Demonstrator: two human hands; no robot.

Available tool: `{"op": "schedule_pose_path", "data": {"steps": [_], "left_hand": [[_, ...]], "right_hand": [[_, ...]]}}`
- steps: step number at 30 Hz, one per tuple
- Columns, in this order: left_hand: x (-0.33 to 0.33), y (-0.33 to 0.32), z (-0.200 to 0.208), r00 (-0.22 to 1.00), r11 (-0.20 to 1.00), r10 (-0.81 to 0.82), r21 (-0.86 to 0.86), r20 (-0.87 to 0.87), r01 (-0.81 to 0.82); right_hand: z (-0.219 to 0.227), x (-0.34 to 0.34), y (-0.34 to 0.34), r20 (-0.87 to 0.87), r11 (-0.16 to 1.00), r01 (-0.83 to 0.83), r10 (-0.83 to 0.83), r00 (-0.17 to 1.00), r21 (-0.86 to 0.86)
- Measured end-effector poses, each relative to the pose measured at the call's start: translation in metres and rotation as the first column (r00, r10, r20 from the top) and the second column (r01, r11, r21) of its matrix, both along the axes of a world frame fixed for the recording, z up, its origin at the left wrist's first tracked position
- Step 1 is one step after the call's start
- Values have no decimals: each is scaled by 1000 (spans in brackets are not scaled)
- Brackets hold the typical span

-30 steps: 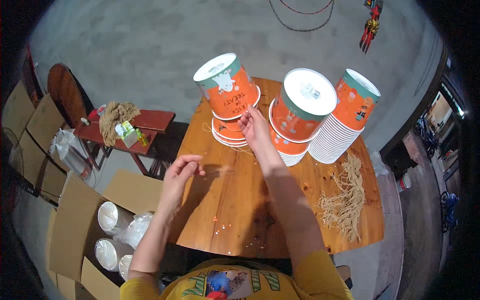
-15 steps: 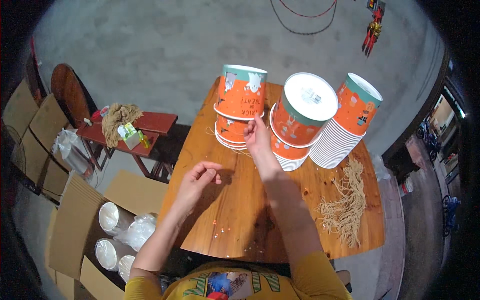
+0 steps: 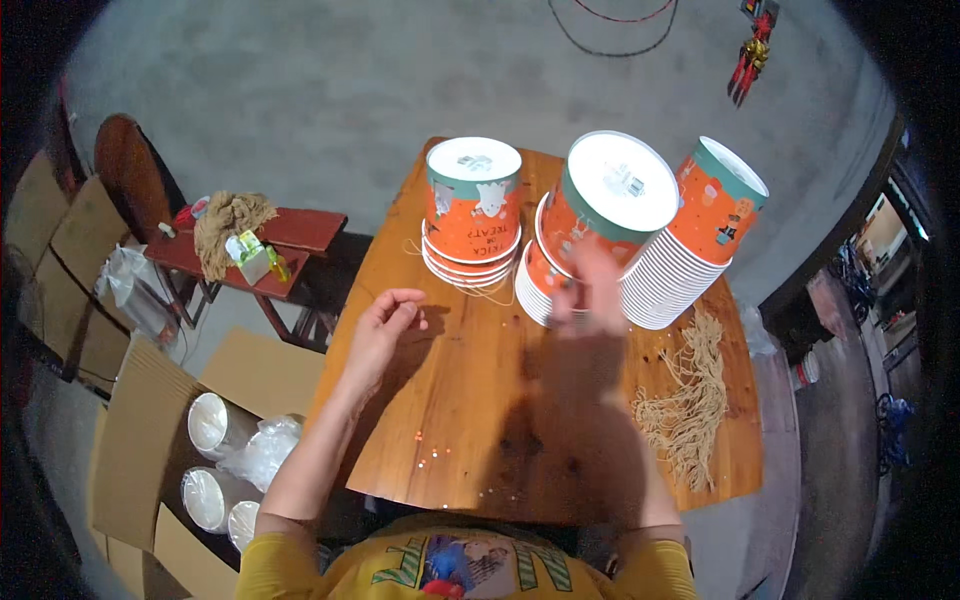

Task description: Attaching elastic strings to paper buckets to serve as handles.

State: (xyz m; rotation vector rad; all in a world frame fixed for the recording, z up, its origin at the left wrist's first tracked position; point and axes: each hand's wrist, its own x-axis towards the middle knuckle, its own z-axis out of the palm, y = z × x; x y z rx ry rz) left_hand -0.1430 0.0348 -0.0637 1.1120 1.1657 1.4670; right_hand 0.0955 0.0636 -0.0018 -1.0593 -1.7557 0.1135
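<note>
My left hand [image 3: 385, 330] hovers over the left part of the wooden table, fingers loosely curled together, with nothing visible in them. Smeared by motion, my right hand [image 3: 590, 285] is in front of the middle stack of orange paper buckets [image 3: 620, 185], and its fingers cannot be read. The buckets stand upside down, with white bases and green bands. A shorter bucket stack [image 3: 470, 215] stands to the left, its rims spaced apart, with thin cord loops [image 3: 490, 290] at its lower edge. A tall bucket stack [image 3: 675, 285] leans at the right.
A bundle of tan cords [image 3: 690, 410] lies on the table's [image 3: 450, 400] right side. Small orange and white bits [image 3: 430, 455] lie near its front edge. An open carton [image 3: 150, 440] with wrapped white rolls stands at lower left. Beyond is a red bench [image 3: 300, 230] bearing more cord.
My right hand has left the left stack and moved right, to the middle stack. The top bucket of the left stack now sits lower on those beneath. My left hand stays nearly in place.
</note>
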Motion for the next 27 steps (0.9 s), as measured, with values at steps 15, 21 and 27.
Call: {"op": "schedule_pose_path", "data": {"steps": [15,21,27], "left_hand": [[121,67,-17,923,906,-291,238,-252,350],[133,67,-19,930,917,-194,280,-313,285],[129,30,47,974,885,-225,421,13,199]], "right_hand": [[78,67,82,353,937,-67,-63,933,344],[107,75,63,156,875,-44,-36,987,481],[92,95,-7,-152,899,89,-25,988,429]]}}
